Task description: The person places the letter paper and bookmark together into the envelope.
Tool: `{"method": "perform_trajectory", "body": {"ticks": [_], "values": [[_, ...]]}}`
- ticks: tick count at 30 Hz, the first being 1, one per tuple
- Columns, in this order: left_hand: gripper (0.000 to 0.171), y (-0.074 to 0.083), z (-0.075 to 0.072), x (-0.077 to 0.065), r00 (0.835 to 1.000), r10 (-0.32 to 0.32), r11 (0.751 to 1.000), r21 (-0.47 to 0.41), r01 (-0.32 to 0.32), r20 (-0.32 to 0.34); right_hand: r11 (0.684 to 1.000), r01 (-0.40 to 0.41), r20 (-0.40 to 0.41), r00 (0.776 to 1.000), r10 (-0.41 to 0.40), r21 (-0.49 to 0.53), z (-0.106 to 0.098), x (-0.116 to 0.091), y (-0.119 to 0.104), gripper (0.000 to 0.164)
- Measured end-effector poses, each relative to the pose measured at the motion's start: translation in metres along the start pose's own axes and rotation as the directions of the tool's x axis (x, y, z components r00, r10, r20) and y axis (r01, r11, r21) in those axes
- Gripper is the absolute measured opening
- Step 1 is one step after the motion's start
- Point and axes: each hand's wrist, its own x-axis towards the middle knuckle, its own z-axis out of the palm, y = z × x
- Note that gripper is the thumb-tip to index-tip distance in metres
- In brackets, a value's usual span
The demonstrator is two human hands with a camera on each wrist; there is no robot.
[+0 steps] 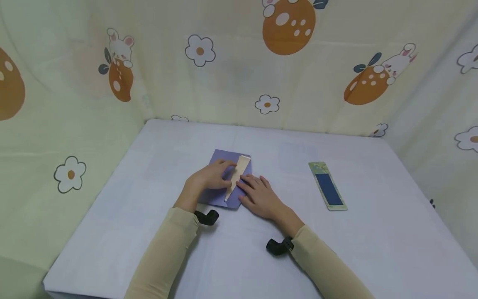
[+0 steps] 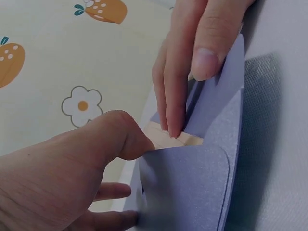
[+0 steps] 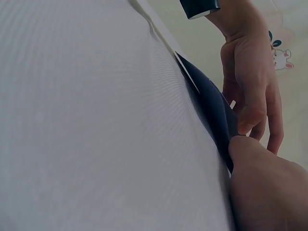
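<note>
A purple paper envelope point(image 1: 220, 197) lies on the table in front of me, its flaps parted around a long, tapering cream strip point(image 1: 242, 164). My left hand point(image 1: 214, 176) arches over the envelope from the left, thumb and forefinger spread along the strip. In the left wrist view its thumb point(image 2: 130, 139) touches the upper edge of a purple flap point(image 2: 187, 183). My right hand point(image 1: 261, 197) lies over the envelope's right side. Two of its fingertips point(image 2: 172, 129) press on the cream strip. Part of the envelope is hidden beneath both hands.
To the right lies a narrow patterned card point(image 1: 321, 168) with a dark blue panel point(image 1: 330, 191). A white cloth covers the table point(image 1: 373, 174). Printed curtains point(image 1: 231, 83) hang behind it and at both sides. Black wrist cameras point(image 1: 280, 246) sit at my cuffs.
</note>
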Motion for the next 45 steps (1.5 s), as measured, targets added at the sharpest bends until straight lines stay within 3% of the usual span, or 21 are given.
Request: {"method": "perform_trajectory", "body": {"ticks": [6,13,18,21,24,26,28,32,36,40,45], "values": [[0.065,0.001,0.001,0.002,0.999,0.032,0.999,0.009,-0.032,-0.027,0.999,-0.004,0.023,1.0,0.005,-0.048,-0.001,0.0,0.0,0.053],[0.068,0.004,0.004,0.0,1.0,0.013,1.0,0.005,-0.013,-0.021,0.998,0.011,0.046,0.999,-0.008,-0.066,0.001,-0.001,0.0,0.054],[0.07,0.002,0.009,-0.001,1.0,0.003,1.0,-0.006,-0.004,-0.028,0.996,-0.009,-0.044,0.999,0.013,0.092,0.001,-0.002,0.003,0.051],[0.073,-0.001,0.013,-0.001,1.0,-0.005,1.0,-0.01,0.005,-0.028,0.972,-0.058,-0.144,0.985,0.093,0.229,-0.007,-0.002,0.009,0.045],[0.075,-0.003,0.014,0.0,0.999,-0.006,1.0,-0.005,0.006,-0.034,0.948,-0.174,-0.253,0.936,0.243,0.267,-0.028,-0.002,0.023,0.039],[0.075,-0.003,0.014,0.0,0.999,-0.001,1.0,0.003,0.001,-0.04,0.925,-0.299,-0.297,0.884,0.361,0.234,-0.047,-0.008,0.039,0.037],[0.075,-0.002,0.012,0.0,0.999,0.003,1.0,0.013,-0.003,-0.045,0.873,-0.447,-0.287,0.825,0.487,0.197,-0.067,-0.019,0.058,0.04],[0.074,-0.002,0.01,0.001,0.999,0.002,1.0,0.022,-0.001,-0.048,0.729,-0.676,-0.103,0.722,0.684,0.11,-0.093,-0.051,0.101,0.061],[0.074,-0.004,0.007,0.001,0.999,0.002,1.0,0.017,-0.002,-0.039,0.634,-0.773,0.112,0.634,0.766,0.038,-0.103,-0.076,0.132,0.083],[0.073,-0.004,0.006,0.0,1.0,0.002,1.0,0.02,-0.001,-0.022,0.595,-0.803,0.201,0.585,0.786,0.012,-0.104,-0.093,0.146,0.094],[0.073,-0.005,0.006,0.0,1.0,0.003,1.0,0.005,-0.002,-0.027,0.591,-0.806,0.217,0.579,0.786,0.007,-0.101,-0.093,0.149,0.09]]}}
